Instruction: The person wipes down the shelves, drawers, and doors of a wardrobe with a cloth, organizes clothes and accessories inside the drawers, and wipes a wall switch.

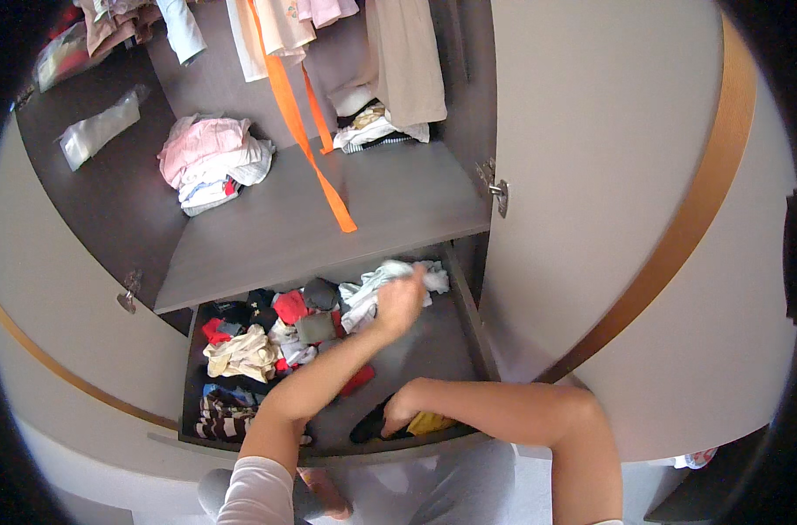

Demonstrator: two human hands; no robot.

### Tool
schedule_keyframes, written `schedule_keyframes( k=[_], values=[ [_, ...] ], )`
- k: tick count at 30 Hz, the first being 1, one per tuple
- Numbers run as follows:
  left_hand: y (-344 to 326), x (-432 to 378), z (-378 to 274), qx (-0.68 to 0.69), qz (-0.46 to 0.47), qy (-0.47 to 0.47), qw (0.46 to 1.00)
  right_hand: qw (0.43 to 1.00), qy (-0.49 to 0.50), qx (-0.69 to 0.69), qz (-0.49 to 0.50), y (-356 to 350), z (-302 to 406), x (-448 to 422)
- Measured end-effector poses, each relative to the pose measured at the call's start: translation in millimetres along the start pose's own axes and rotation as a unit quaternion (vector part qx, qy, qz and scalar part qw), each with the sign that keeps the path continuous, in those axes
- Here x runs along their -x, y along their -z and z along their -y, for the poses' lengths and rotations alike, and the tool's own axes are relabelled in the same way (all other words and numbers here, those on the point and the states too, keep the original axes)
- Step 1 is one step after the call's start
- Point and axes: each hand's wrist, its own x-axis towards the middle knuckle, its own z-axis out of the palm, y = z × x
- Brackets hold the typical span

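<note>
An open drawer [474, 315] full of small garments lies before me. My left hand [401, 298], slightly blurred, is at the drawer's back right with its fingers closed on a pale cloth [375, 285]; more white cloth lies beside it. My right hand [401, 413] is at the front right, on a black cloth item [371, 422], next to a yellow cloth [430, 422]; its fingers are mostly hidden. Red and dark rolled clothes [290, 306], a cream garment [244, 353] and brown-and-white patterned cloth [222, 420] fill the drawer's left side.
Above the drawer, a wardrobe shelf [332, 223] holds folded clothes [214, 161] at left and another stack [378, 134] at back right. An orange strap [300, 131] hangs down among hanging garments. Wardrobe doors stand open on both sides, the right one [602, 164] close to my right arm.
</note>
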Motion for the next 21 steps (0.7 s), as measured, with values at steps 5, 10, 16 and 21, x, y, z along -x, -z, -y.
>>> schedule_keyframes(
  k=[5, 10, 16, 21],
  values=[
    [-5.1, -18.7, 117.9, -0.004, -0.064, 0.259, 0.964, 1.000, 0.012, 0.023, -0.005, 7.2, 11.6, -2.9],
    [-13.4, 6.7, 67.1, 0.001, 0.242, 0.162, 0.957, 1.000, -0.017, -0.006, 0.002, -3.0, -4.6, -10.7],
    [-9.8, 27.8, 66.9, -0.051, 0.322, 0.005, 0.945, 1.000, 0.015, 0.011, 0.024, -2.8, 3.7, -17.9],
    [104.1, 74.3, 58.3, 0.003, 0.215, -0.086, 0.973, 0.996, 0.035, -0.078, 0.020, -21.5, -27.3, -33.4]
  ],
)
